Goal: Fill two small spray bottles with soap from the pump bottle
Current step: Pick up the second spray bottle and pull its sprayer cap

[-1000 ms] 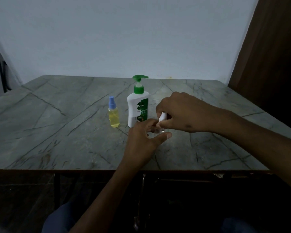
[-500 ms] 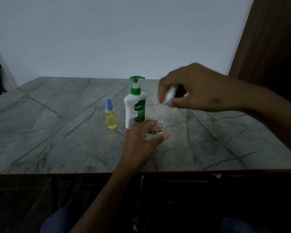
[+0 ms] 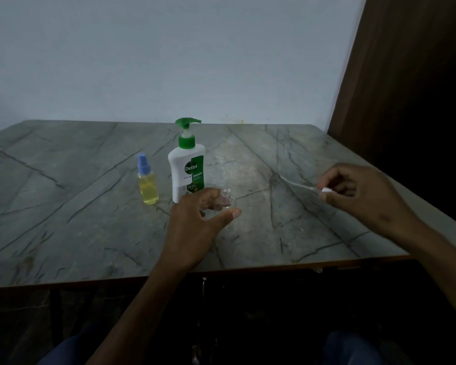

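A white pump bottle [image 3: 187,172] with a green pump head stands upright mid-table. To its left stands a small spray bottle [image 3: 147,180] with a blue cap, filled with yellow liquid. Just right of the pump bottle, my left hand [image 3: 195,227] grips a small clear bottle [image 3: 226,198] standing on the table with its neck uncovered. My right hand [image 3: 363,196] is low over the table's right side and holds the white spray top [image 3: 326,190], whose thin dip tube [image 3: 295,183] points left. Whether the clear bottle holds any liquid cannot be made out.
The grey marble-patterned table [image 3: 77,219] reaches a pale wall behind. A dark wooden panel [image 3: 406,88] rises at the right. My knees in blue trousers show below the table's front edge.
My right hand pulled the white spray top out of the clear bottle, lifted it, then carried it right and down toward the table. My left hand kept its grip on the bottle.
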Demonstrator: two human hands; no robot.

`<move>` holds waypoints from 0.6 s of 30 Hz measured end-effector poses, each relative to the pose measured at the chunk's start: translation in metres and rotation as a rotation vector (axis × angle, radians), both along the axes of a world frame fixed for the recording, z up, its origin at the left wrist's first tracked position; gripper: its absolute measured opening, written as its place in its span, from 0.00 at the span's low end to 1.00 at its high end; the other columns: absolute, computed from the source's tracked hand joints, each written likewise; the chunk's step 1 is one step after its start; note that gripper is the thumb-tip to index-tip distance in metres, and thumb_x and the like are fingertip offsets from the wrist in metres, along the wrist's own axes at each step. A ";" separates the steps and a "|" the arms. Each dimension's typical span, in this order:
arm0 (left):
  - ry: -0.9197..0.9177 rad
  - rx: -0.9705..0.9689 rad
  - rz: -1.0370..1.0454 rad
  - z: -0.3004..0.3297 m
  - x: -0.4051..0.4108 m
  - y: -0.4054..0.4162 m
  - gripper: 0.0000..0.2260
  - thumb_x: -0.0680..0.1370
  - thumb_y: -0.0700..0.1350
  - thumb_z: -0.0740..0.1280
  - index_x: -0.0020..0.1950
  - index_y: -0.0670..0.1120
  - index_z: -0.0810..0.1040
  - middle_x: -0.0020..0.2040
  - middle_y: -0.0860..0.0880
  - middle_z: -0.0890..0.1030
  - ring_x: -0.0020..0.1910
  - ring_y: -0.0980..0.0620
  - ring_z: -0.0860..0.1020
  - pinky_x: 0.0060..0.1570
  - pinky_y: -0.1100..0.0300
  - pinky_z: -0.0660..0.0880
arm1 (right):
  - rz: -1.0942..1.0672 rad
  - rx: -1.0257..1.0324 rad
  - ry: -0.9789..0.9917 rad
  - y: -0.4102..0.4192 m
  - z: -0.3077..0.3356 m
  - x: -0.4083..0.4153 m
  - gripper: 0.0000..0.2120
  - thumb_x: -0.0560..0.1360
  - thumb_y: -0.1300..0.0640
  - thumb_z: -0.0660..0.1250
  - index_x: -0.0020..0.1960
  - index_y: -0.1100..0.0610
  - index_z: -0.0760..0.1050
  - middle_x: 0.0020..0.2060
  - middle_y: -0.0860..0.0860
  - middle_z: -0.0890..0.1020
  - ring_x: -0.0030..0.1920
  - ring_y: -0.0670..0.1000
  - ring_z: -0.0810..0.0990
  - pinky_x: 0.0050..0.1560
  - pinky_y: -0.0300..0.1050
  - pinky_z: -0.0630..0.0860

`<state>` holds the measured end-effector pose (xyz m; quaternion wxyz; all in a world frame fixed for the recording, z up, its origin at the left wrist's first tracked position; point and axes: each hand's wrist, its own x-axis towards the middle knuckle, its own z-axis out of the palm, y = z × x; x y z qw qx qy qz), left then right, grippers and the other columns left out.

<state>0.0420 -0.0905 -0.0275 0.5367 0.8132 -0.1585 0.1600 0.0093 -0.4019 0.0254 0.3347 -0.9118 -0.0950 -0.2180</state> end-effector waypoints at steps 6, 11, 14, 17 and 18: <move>0.003 0.012 0.002 0.002 -0.002 0.000 0.15 0.72 0.54 0.78 0.56 0.51 0.86 0.50 0.58 0.87 0.50 0.64 0.84 0.51 0.61 0.80 | -0.025 -0.003 -0.011 0.015 -0.027 0.016 0.08 0.72 0.59 0.77 0.43 0.47 0.81 0.40 0.42 0.84 0.43 0.41 0.82 0.45 0.43 0.81; 0.012 0.019 0.000 0.003 -0.002 0.000 0.15 0.72 0.55 0.78 0.57 0.51 0.86 0.50 0.58 0.87 0.50 0.64 0.83 0.51 0.61 0.78 | 0.003 -0.012 0.005 0.027 -0.033 0.031 0.07 0.73 0.58 0.75 0.45 0.47 0.81 0.41 0.42 0.84 0.45 0.40 0.82 0.46 0.44 0.82; 0.008 0.029 0.000 0.004 -0.004 0.001 0.16 0.72 0.55 0.77 0.57 0.51 0.86 0.51 0.58 0.87 0.50 0.64 0.83 0.52 0.62 0.78 | 0.022 -0.007 0.014 0.036 -0.036 0.031 0.07 0.72 0.58 0.75 0.45 0.46 0.81 0.41 0.41 0.84 0.45 0.40 0.82 0.47 0.45 0.82; -0.037 -0.005 0.034 0.006 -0.007 0.002 0.13 0.73 0.53 0.79 0.56 0.51 0.86 0.50 0.58 0.87 0.51 0.63 0.84 0.52 0.63 0.78 | 0.066 0.022 0.011 0.055 -0.039 0.028 0.07 0.72 0.59 0.75 0.44 0.47 0.81 0.41 0.41 0.84 0.45 0.41 0.83 0.48 0.47 0.82; -0.060 -0.024 0.050 0.008 -0.009 0.004 0.13 0.73 0.52 0.78 0.55 0.52 0.86 0.50 0.58 0.87 0.51 0.62 0.84 0.52 0.63 0.78 | 0.088 0.032 0.009 0.064 -0.040 0.027 0.07 0.72 0.59 0.75 0.44 0.48 0.81 0.41 0.42 0.84 0.45 0.42 0.83 0.48 0.48 0.81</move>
